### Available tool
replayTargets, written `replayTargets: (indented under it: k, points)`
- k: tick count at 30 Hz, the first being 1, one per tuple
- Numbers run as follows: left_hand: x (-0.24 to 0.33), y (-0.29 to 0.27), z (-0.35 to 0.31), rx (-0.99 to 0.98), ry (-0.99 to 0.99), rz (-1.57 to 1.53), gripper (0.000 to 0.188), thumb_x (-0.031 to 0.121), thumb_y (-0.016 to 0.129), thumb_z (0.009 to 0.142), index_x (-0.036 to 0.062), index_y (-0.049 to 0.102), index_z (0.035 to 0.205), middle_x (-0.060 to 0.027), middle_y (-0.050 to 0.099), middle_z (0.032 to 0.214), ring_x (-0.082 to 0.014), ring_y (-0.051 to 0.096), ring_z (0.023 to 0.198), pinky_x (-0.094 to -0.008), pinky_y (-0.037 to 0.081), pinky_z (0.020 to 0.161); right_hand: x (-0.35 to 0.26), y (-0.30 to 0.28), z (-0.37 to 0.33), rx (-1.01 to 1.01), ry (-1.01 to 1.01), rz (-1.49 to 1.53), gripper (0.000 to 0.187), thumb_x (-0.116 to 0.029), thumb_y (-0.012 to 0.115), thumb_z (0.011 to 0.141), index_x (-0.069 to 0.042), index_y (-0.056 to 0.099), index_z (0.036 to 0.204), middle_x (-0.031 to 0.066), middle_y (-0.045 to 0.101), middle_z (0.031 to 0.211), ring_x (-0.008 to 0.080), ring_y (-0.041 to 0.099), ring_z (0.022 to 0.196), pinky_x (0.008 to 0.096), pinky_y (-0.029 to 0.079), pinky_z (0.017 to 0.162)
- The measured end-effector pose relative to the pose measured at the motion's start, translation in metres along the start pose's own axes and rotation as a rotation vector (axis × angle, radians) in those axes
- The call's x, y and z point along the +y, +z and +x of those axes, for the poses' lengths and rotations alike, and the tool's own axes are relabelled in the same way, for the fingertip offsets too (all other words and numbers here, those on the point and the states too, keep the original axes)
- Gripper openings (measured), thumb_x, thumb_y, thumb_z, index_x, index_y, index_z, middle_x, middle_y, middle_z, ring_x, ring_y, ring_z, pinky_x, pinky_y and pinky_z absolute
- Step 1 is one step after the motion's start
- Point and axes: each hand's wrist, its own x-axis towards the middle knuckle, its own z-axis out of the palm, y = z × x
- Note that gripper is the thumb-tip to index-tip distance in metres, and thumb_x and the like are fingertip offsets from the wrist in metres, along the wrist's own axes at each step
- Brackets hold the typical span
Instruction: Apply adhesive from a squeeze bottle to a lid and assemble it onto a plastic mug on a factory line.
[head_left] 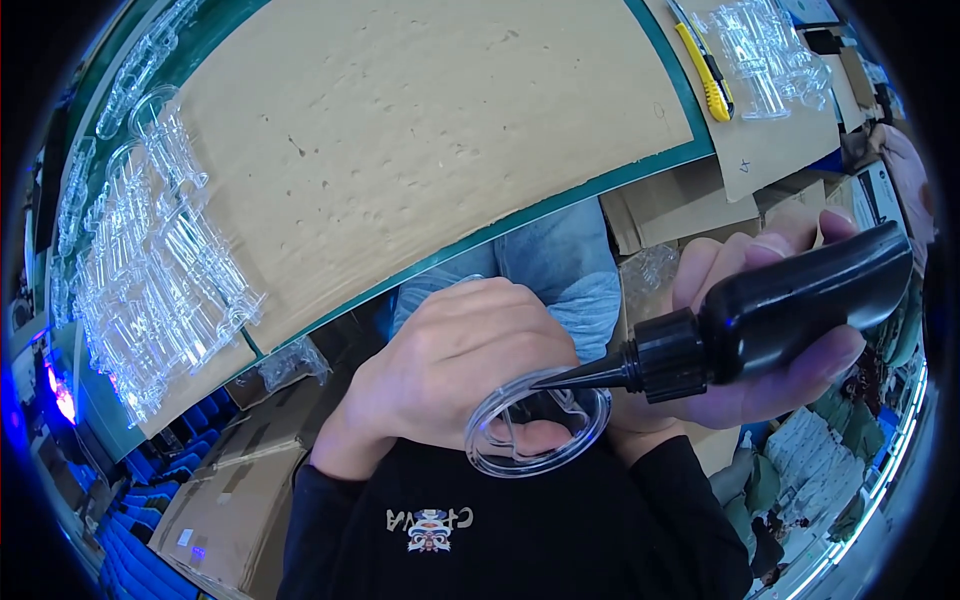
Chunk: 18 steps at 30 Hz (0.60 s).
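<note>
My left hand (470, 360) is closed around a clear plastic part whose round rim (478, 455) faces up toward me; the rest of the part is hidden behind the fingers. My right hand (770, 270) grips a black squeeze bottle (790, 310) with a tapered nozzle (590, 376). The bottle lies tilted sideways, nozzle pointing left. Its thin tip is at the upper edge of the clear rim; whether it touches, I cannot tell. No liquid shows at the tip.
Many clear plastic parts (165, 280) lie along the table's left side, with more (765, 55) at the far right near a yellow utility knife (708, 75). Brown cardboard (430, 130) covers the green-edged table. A cardboard box (240, 500) stands at lower left.
</note>
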Motion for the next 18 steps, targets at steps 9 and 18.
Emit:
replayTargets:
  k: [9, 18]
  points:
    - [-0.0004, 0.0005, -0.0007, 0.005, 0.01, -0.001, 0.028, 0.025, 0.076, 0.075, 0.0024, 0.064, 0.086, -0.0066, 0.061, 0.081, -0.0223, 0.056, 0.071, -0.0308, 0.045, 0.067, 0.0016, 0.0036, -0.0001, -0.011, -0.003, 0.067, 0.062, -0.05, 0.051, 0.092, -0.004, 0.035, 0.13, 0.0109, 0.059, 0.098, 0.008, 0.044, 0.04, 0.0203, 0.033, 0.035]
    - [-0.0012, 0.0016, 0.0005, -0.003, 0.015, -0.007, 0.026, 0.023, 0.075, 0.075, 0.0025, 0.064, 0.086, -0.0062, 0.061, 0.08, -0.0218, 0.056, 0.069, -0.0306, 0.045, 0.066, 0.0015, 0.0019, 0.0013, -0.023, 0.027, 0.29, 0.063, -0.049, 0.05, 0.092, -0.004, 0.034, 0.132, 0.0117, 0.061, 0.1, 0.0085, 0.044, 0.039, 0.0206, 0.034, 0.034]
